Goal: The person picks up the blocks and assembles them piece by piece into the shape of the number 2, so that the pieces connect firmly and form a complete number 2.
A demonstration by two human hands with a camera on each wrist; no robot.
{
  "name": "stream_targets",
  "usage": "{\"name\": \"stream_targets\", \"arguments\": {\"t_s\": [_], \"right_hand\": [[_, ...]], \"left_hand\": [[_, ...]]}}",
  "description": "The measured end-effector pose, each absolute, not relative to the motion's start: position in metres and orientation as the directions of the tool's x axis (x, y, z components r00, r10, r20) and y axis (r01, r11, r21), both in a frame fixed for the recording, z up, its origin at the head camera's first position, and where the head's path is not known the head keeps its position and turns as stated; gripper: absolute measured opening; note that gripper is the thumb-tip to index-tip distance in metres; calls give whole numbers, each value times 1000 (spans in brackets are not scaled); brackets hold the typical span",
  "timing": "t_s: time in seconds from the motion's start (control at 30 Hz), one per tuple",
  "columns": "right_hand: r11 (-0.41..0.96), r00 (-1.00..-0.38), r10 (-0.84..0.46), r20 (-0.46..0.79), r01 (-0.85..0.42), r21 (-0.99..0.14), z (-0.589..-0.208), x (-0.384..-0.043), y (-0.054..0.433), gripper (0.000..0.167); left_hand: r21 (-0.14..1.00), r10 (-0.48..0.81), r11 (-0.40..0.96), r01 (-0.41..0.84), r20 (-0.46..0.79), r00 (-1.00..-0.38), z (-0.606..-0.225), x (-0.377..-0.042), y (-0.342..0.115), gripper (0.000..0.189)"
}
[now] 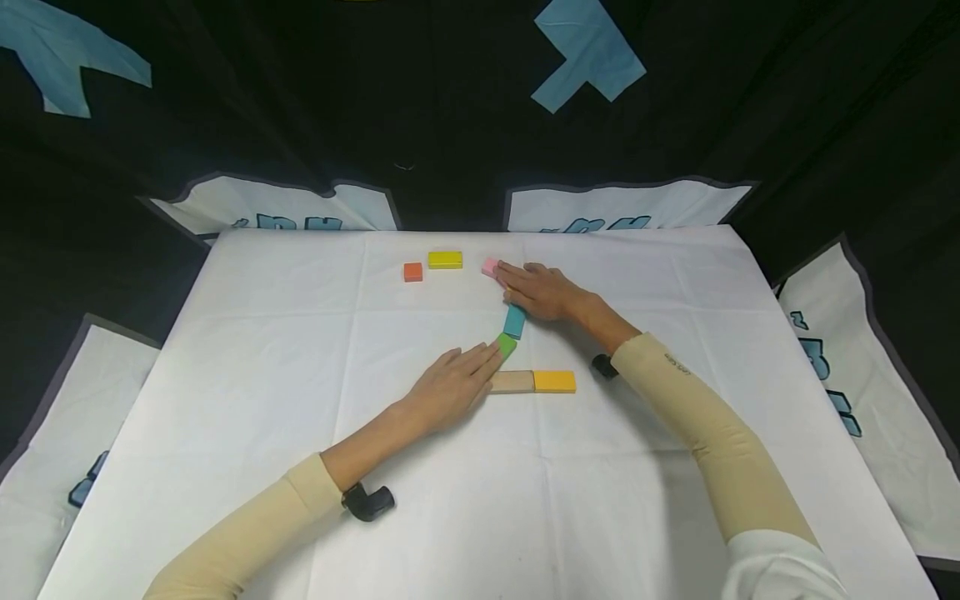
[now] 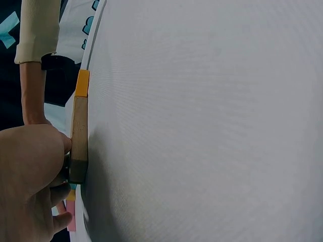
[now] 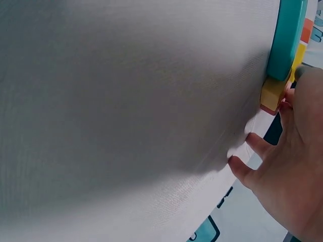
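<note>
My left hand (image 1: 452, 387) lies low over the table with fairly straight fingers, their tips on a green block (image 1: 507, 345). Just beside it, partly covered by the hand, is a plain wooden block (image 1: 513, 382), end to end with an orange-yellow block (image 1: 554, 382). Beyond the green block, a teal block (image 1: 513, 321) continues a bent line. My right hand (image 1: 547, 292) reaches over the far end of that line, fingers extended, touching a pink block (image 1: 490, 267). A small yellow block (image 3: 273, 92) sits between teal and pink, mostly hidden by the hand in the head view.
An orange-red block (image 1: 413, 272) and a yellow block (image 1: 446, 260) lie near the back of the white-covered table (image 1: 247, 350). Dark curtains (image 1: 337, 100) stand behind the table. Black wrist-worn pieces (image 1: 368, 502) stick out beside the forearms.
</note>
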State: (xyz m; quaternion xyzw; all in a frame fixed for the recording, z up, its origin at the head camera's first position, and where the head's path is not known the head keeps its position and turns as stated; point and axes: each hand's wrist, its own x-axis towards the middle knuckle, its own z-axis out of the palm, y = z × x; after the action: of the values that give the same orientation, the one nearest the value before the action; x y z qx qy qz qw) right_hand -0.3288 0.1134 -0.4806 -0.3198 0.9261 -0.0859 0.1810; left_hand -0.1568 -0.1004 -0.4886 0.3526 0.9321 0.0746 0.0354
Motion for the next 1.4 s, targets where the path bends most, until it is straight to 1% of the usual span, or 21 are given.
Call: {"name": "stream_targets", "arguments": {"t_s": [0.23,0.53,0.73,0.93,1.1,1.3,1.4], "right_hand": [[782,-738,-620,-266,-552,-288,-482,-329,114,60],[766,-743,-628,-232,-535,-357,-482,-329,117,58],[756,-744,-631,-220,-527,-388,-481,-327,121,55],[741,-734,-648,-203,-546,-391,-482,-324,124,56],[738,-724,-658,-207,-567,-365,-483,-324,125,56],[743,-721,-657,-222,-568,-355,-483,-324,123,55],[739,-717,-661,-222,-571,-358,-483,-324,122,55]], "left_hand": [[163,660,742,650,-5,-751,-489,-157,-100,53],[175,663,736,654,9,-749,-490,-157,-100,52],[165,661,740,652,-5,-750,-489,-157,-99,52],[161,651,753,638,-40,-758,-488,-156,-98,53],[158,651,754,638,-52,-757,-488,-157,-99,54],[168,647,756,632,-50,-761,-483,-159,-100,55],[194,646,753,629,-40,-762,-481,-160,-101,54]]}}
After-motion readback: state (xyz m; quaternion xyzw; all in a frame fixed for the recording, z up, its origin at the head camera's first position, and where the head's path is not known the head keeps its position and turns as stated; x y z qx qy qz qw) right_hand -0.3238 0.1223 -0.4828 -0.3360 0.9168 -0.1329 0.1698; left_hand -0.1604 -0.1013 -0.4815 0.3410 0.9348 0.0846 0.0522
